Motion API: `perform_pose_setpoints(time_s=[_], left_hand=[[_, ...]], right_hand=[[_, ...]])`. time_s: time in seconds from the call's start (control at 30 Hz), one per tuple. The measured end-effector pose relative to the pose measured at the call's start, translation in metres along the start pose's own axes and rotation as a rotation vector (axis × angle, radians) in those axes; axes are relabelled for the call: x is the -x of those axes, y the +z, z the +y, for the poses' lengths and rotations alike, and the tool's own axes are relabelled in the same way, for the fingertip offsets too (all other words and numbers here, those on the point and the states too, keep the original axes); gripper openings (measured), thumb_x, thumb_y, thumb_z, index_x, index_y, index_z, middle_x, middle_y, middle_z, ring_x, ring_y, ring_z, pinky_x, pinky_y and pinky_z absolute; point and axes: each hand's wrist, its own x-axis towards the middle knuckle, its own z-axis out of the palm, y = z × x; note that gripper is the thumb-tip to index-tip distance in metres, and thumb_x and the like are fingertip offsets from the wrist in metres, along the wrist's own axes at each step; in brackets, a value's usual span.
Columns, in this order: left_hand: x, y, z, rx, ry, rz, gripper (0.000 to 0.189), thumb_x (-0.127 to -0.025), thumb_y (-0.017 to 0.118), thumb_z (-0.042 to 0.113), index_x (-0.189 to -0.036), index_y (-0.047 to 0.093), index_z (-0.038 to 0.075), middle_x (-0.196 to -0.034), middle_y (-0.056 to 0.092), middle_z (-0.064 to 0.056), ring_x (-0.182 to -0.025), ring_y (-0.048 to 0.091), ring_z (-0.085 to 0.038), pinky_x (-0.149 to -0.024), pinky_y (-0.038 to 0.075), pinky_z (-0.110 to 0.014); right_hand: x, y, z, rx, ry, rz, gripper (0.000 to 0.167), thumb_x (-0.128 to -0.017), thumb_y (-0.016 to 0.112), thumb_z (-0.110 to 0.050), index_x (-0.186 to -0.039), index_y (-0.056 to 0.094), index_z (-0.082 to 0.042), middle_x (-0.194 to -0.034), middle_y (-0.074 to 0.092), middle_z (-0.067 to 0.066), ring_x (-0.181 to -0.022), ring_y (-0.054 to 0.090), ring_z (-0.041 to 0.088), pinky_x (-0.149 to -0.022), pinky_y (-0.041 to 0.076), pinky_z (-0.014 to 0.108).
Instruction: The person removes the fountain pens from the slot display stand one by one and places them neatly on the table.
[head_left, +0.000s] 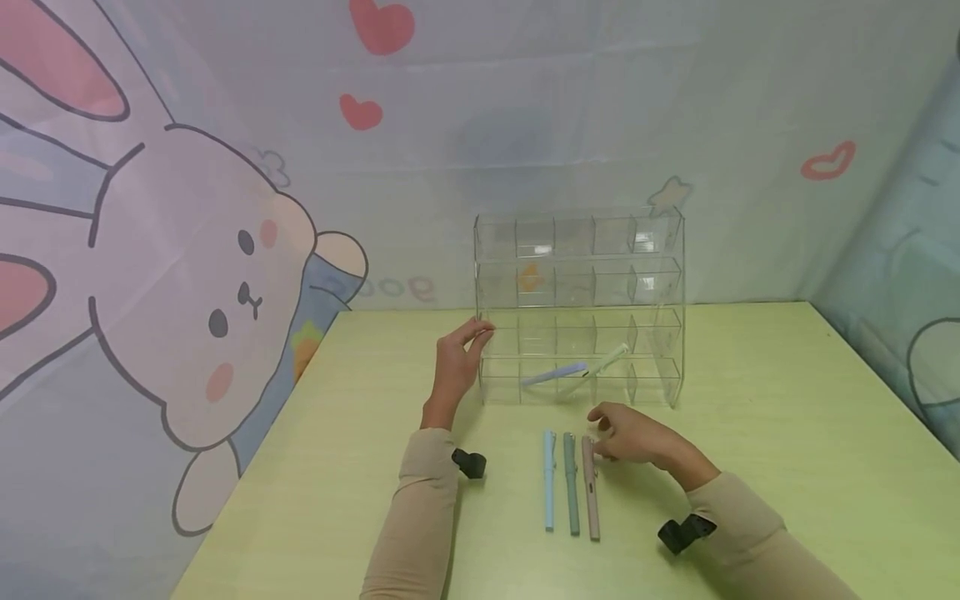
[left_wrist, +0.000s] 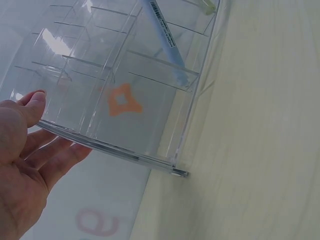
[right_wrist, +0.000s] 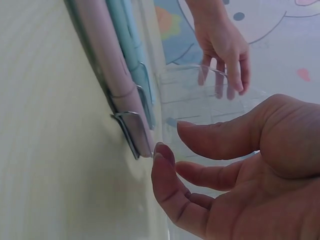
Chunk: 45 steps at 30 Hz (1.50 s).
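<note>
A clear acrylic pen rack with tiered compartments stands at the back of the table. My left hand pinches its left side edge; in the left wrist view the thumb of that hand lies over the panel and the fingers behind it. In the lowest tier lean a lavender-blue pen and a pale green pen. Before the rack lie a light blue pen, a dark green pen and a dusty pink pen. My right hand, fingers loosely bent and holding nothing, hovers by the pink pen's clip end.
The pale yellow-green table extends to both sides of the rack. Behind it hangs a printed cloth with a cartoon rabbit and hearts. A small black camera sits on the left wrist, another black camera on the right.
</note>
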Motion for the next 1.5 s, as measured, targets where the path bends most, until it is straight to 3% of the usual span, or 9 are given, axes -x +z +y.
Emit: perform_pose_setpoints(time_s=[0.13, 0.63, 0.87, 1.07, 1.37, 1.5], left_hand=[[0.0, -0.001, 0.0, 0.0, 0.004, -0.003, 0.014, -0.098, 0.067, 0.014, -0.102, 0.076, 0.005, -0.107, 0.075, -0.011, -0.127, 0.057, -0.03, -0.105, 0.047, -0.045], [0.001, -0.003, -0.004, -0.004, -0.005, 0.002, 0.014, -0.098, 0.067, 0.015, -0.103, 0.076, 0.005, -0.107, 0.075, -0.01, -0.127, 0.057, -0.03, -0.105, 0.047, -0.046], [0.0, -0.004, -0.003, -0.007, -0.023, -0.001, 0.017, -0.098, 0.066, 0.014, -0.104, 0.075, 0.001, -0.109, 0.074, -0.011, -0.129, 0.055, -0.03, -0.105, 0.047, -0.046], [0.002, -0.003, -0.003, 0.0, -0.005, 0.005, 0.014, -0.098, 0.066, 0.016, -0.102, 0.075, 0.006, -0.108, 0.075, -0.01, -0.128, 0.056, -0.031, -0.104, 0.047, -0.046], [0.001, 0.0, 0.0, -0.025, -0.013, -0.015, 0.015, -0.099, 0.065, 0.017, -0.104, 0.075, 0.008, -0.111, 0.074, -0.009, -0.129, 0.056, -0.028, -0.106, 0.046, -0.047], [0.001, -0.001, 0.001, -0.029, -0.012, -0.016, 0.015, -0.099, 0.065, 0.017, -0.105, 0.075, 0.008, -0.111, 0.074, -0.009, -0.129, 0.056, -0.028, -0.106, 0.045, -0.047]], right_hand=[[0.003, -0.005, -0.001, -0.042, -0.001, -0.007, 0.051, -0.094, 0.063, -0.001, -0.137, 0.042, 0.015, -0.129, 0.047, 0.034, -0.085, 0.065, 0.026, -0.075, 0.056, 0.04], [0.012, -0.029, -0.013, -0.073, -0.052, 0.056, 0.042, -0.103, 0.049, 0.0, -0.141, 0.037, 0.013, -0.125, 0.048, 0.03, -0.094, 0.064, 0.033, -0.083, 0.056, 0.046], [0.012, -0.037, -0.018, -0.04, -0.125, 0.196, 0.042, -0.104, 0.051, -0.01, -0.139, 0.041, 0.011, -0.118, 0.053, 0.022, -0.097, 0.062, 0.033, -0.082, 0.055, 0.044], [0.01, -0.036, -0.017, -0.038, -0.127, 0.298, 0.044, -0.103, 0.055, -0.012, -0.14, 0.042, 0.008, -0.123, 0.05, 0.023, -0.108, 0.056, 0.033, -0.081, 0.052, 0.039], [0.006, -0.037, -0.011, -0.102, -0.139, 0.452, 0.047, -0.1, 0.061, -0.012, -0.139, 0.043, 0.008, -0.126, 0.049, 0.023, -0.11, 0.057, 0.035, -0.08, 0.053, 0.037], [0.006, -0.038, -0.009, -0.119, -0.158, 0.531, 0.049, -0.101, 0.062, -0.017, -0.14, 0.044, 0.006, -0.131, 0.05, 0.025, -0.114, 0.057, 0.038, -0.085, 0.054, 0.042]])
